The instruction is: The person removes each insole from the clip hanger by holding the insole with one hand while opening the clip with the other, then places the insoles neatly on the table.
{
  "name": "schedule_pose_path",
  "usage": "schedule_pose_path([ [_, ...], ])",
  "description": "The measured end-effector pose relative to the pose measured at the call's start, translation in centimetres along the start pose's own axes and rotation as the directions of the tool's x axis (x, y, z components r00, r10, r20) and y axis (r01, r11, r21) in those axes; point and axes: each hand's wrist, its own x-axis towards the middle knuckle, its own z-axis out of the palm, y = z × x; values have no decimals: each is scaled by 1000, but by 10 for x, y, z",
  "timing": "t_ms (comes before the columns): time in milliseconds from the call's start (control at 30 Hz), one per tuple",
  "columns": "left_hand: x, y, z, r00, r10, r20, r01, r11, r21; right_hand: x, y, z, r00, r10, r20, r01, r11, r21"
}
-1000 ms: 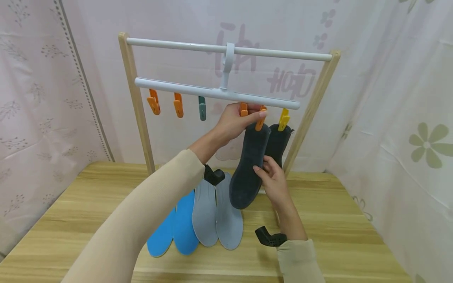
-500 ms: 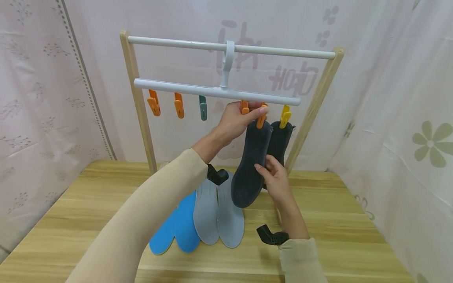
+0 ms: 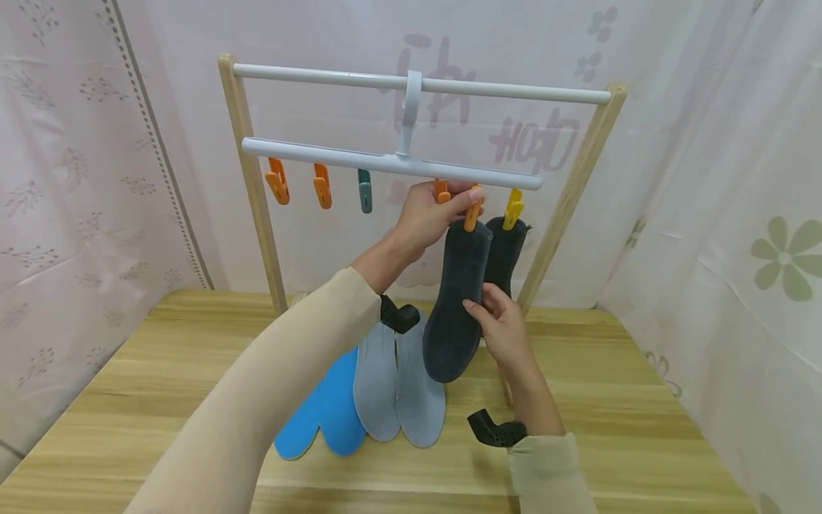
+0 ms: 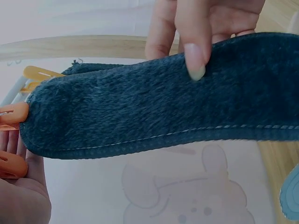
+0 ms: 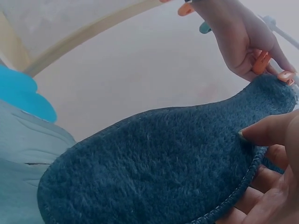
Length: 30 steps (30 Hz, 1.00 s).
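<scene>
My left hand (image 3: 424, 218) pinches an orange clothespin (image 3: 473, 216) under the hanger, thumb pressed on its front. That clothespin sits at the narrow heel end of a dark fuzzy insole (image 3: 454, 307), which hangs with its wide toe end down. My right hand (image 3: 504, 325) holds the same insole by its right edge, thumb on the front face and fingers behind. A second dark insole (image 3: 503, 263), partly hidden, hangs behind it from a yellow clothespin (image 3: 513, 210). Another orange clothespin (image 5: 262, 62) lies against my left palm in the right wrist view.
A white hanger (image 3: 334, 155) hooks over the white rod (image 3: 514, 88) of a wooden-sided rack. On its left half are two orange clothespins and a green clothespin (image 3: 364, 191). Grey insoles (image 3: 375, 392) and blue insoles (image 3: 340, 414) lie on the wooden table (image 3: 616, 414).
Both hands keep their hold on the clothespin and the front dark insole. The head view shifts slightly, and little else differs.
</scene>
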Motion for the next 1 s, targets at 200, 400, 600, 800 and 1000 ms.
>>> schedule_pose_path([
  [200, 1, 0, 0, 1000, -3, -10, 3, 1000, -15, -9, -1, -4, 999, 46, -2, -46, 997, -64],
  [400, 2, 0, 0, 1000, -20, -8, 20, 1000, -1, -17, 3, -13, 994, 107, 7, -105, 985, -138],
  [600, 1, 2, -1, 999, -41, -8, 41, 999, 9, -23, 17, -18, 973, 217, 72, -195, 952, -234],
  [800, 1, 1, -1, 999, -52, -13, 52, 998, 20, -20, 40, -17, 964, 241, 115, -204, 942, -268],
  [1000, 2, 0, -1, 997, -76, -21, 77, 997, 14, -18, 57, -14, 951, 264, 158, -223, 945, -239],
])
